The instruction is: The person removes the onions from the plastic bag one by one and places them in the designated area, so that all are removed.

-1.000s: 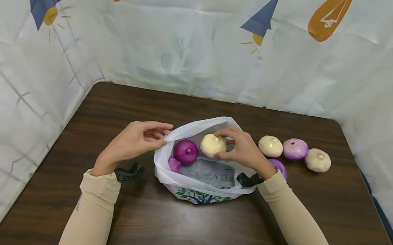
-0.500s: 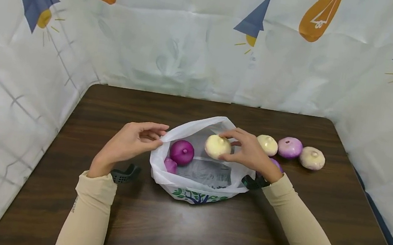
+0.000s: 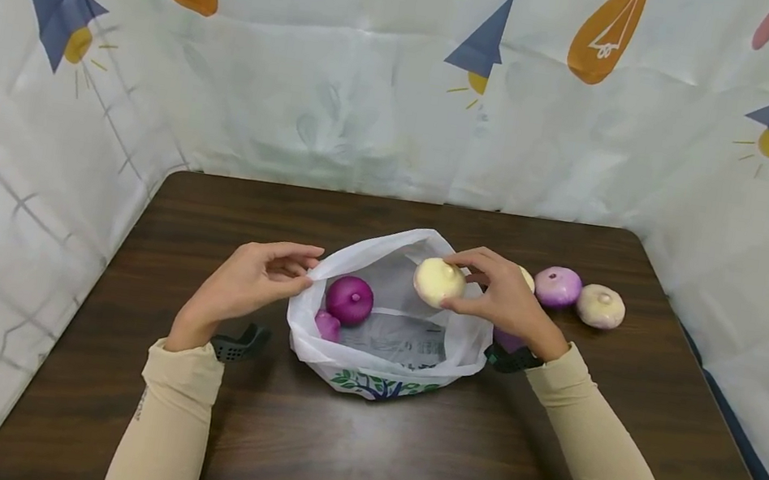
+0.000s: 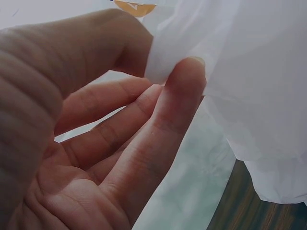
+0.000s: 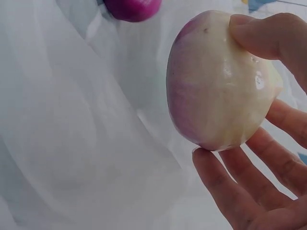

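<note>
A white plastic bag [image 3: 378,362] with a tree print lies open-mouthed on the table. My left hand [image 3: 241,285] pinches the left edge of its mouth between thumb and fingers; the left wrist view shows the thin plastic [image 4: 177,43] there. My right hand [image 3: 505,298] grips a pale onion [image 3: 439,282] over the right part of the mouth. Close up, this onion [image 5: 216,81] is cream with a purplish side. Inside the bag, at the left, are a dark purple onion [image 3: 350,300] and a smaller purple piece [image 3: 327,325], partly hidden.
Right of the bag sit a light purple onion [image 3: 558,287] and a pale onion [image 3: 601,306]. Behind my right hand, another pale onion [image 3: 528,278] and a purple one [image 3: 507,340] are mostly hidden. A printed white curtain [image 3: 373,107] stands behind the brown table [image 3: 340,447].
My right hand has drawn the pale onion rightward and up relative to the bag. My left hand keeps its pinch on the bag's edge. The head view has shifted slightly.
</note>
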A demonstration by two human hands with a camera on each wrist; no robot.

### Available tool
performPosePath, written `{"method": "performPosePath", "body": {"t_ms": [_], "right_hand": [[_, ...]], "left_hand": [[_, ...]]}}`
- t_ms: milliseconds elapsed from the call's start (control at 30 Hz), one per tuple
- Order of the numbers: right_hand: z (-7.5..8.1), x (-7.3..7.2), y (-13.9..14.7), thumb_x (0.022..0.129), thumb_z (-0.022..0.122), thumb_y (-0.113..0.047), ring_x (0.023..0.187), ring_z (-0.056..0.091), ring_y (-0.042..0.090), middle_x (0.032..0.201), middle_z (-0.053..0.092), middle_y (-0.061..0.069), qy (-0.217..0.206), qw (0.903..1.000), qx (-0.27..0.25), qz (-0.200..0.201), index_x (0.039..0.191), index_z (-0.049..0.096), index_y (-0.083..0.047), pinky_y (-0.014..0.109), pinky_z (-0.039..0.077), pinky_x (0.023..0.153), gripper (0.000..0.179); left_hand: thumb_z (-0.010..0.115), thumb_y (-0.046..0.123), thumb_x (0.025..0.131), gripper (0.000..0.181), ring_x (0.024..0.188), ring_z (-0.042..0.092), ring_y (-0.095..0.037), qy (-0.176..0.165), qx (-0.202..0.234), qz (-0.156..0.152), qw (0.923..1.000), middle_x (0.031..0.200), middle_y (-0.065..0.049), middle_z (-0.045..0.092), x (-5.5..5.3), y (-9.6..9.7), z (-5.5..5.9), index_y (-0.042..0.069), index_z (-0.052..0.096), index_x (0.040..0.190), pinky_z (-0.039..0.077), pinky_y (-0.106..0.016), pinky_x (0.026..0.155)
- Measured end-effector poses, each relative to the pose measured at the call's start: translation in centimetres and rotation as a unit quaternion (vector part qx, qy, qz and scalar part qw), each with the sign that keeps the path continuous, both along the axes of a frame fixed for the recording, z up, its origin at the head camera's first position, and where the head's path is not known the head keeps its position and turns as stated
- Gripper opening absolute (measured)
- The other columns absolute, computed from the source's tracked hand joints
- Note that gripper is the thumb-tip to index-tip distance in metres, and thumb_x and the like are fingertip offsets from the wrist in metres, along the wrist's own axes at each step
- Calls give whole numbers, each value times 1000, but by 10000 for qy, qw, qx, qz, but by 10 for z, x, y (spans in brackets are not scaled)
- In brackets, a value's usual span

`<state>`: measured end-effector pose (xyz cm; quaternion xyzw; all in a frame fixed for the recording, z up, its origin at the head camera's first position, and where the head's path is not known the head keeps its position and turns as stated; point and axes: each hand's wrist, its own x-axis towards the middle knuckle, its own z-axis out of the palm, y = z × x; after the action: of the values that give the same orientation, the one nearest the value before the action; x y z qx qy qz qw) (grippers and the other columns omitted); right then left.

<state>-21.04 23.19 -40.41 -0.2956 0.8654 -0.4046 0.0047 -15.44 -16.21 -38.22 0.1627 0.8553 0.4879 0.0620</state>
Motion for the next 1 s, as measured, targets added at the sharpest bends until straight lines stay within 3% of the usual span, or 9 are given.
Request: {"method": "performPosePath", "body": {"t_ms": [200, 533, 800, 900, 1000], "right_hand": [[7, 1, 18, 74, 95, -21, 111, 65, 21, 123, 68, 5, 106, 9995, -89, -295, 127, 71, -15, 53, 60, 95, 59], [11, 6, 49, 75, 94, -20, 112, 63, 5, 124, 69, -1, 40, 9967, -265, -771, 126, 71, -19, 38, 61, 97, 56], [8, 14, 72, 76, 94, -20, 108, 63, 3, 124, 69, -2, 132, 9937, 15, -1111, 126, 72, -20, 41, 60, 98, 55], [7, 18, 82, 76, 94, -21, 109, 64, 4, 124, 69, 0, 56, 9923, 72, -1238, 127, 71, -18, 35, 59, 98, 56], [7, 22, 92, 77, 93, -22, 109, 65, 5, 124, 68, 2, -2, 9905, 161, -1367, 128, 70, -17, 22, 58, 97, 56]], "left_hand": [[75, 14, 95, 44, 96, 71, -1, -19, -40, 2, 10000, 122, -15, 75, 0, 1, -1, 6, 66, 137, 57, -12, 84], [74, 12, 95, 44, 98, 69, 1, 12, -38, -11, 10000, 127, -14, 73, 1, 2, 1, 8, 66, 138, 56, -10, 87], [75, 12, 95, 45, 96, 69, 3, 50, -47, -10, 10000, 128, -15, 73, 1, 3, 0, 5, 65, 138, 56, -10, 86], [75, 12, 95, 44, 95, 69, 4, 71, -43, -4, 10000, 127, -15, 73, 0, 4, 1, 5, 66, 137, 56, -10, 85], [75, 12, 95, 44, 95, 69, 4, 95, -41, -6, 9999, 126, -15, 73, 1, 4, 1, 6, 66, 137, 56, -10, 86]]}}
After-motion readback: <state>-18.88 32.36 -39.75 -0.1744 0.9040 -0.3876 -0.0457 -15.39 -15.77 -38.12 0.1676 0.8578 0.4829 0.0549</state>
